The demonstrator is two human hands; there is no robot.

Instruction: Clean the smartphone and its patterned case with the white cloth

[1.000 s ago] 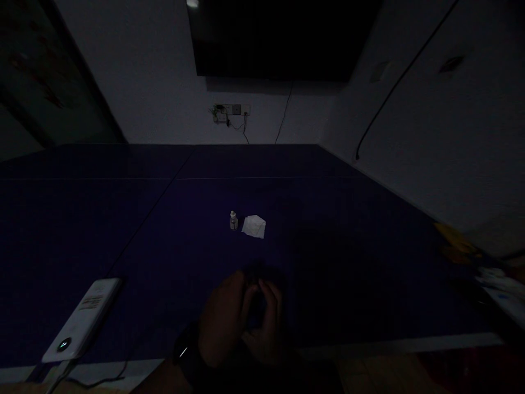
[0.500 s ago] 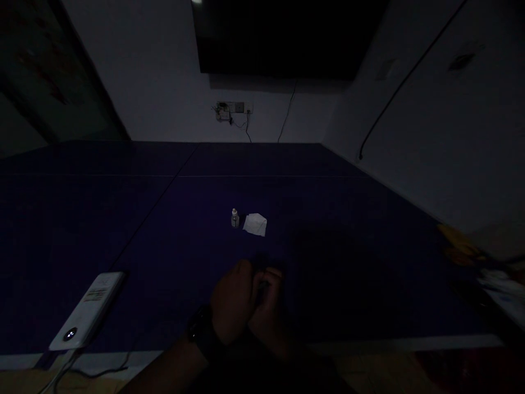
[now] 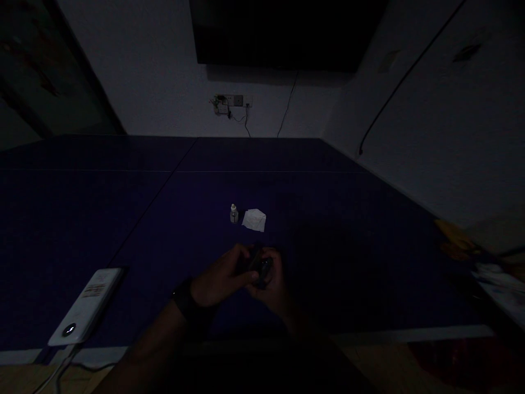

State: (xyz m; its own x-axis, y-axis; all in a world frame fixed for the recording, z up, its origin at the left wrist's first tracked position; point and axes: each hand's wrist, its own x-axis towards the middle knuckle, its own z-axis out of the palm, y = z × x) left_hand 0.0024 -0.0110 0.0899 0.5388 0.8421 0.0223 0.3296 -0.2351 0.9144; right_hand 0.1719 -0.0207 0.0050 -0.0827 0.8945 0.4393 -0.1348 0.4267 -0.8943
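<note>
Low in the middle of the head view, both hands close around a small dark object with a shiny spot (image 3: 264,265). Its kind is hard to make out in the dim light. My left hand (image 3: 223,278), with a dark watch (image 3: 185,298) on the wrist, grips it from the left with the thumb across the front. My right hand (image 3: 273,282) curls round it from the right. Beyond the hands, a small clear bottle with a white cap (image 3: 233,214) stands upright. Just right of the bottle lies a creased white cloth or tissue (image 3: 255,220).
A white power bank (image 3: 87,306) with a cable lies on the blue-purple table (image 3: 164,230) at the left front. Yellow (image 3: 453,238) and white items (image 3: 500,287) sit at the right edge. A wall socket (image 3: 229,101) and a dark screen (image 3: 283,33) are at the back.
The hands, earlier tightly clasped with the left over the right, have opened somewhat, and the dark object now shows between them. The view has tilted slightly. Bottle and cloth stay put.
</note>
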